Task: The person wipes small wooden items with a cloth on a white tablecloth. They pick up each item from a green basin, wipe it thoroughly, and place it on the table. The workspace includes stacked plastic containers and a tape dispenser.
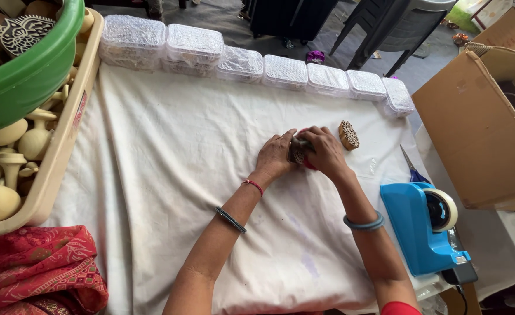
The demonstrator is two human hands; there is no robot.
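Observation:
Both my hands meet at the middle of a white cloth-covered table (170, 151). My left hand (275, 154) and my right hand (326, 150) close together around a small dark carved wooden block (298, 153), with something red showing under the right palm. A second carved wooden block (348, 135) stands on the cloth just right of my right hand, not touched.
A row of clear plastic lidded boxes (281, 71) lines the far edge. At left, a beige tray (53, 151) holds wooden handles under a green tub (30, 70). A blue tape dispenser (424, 224), scissors (412, 169) and an open cardboard box (479, 128) sit at right. Red patterned cloth (35, 271) lies near left.

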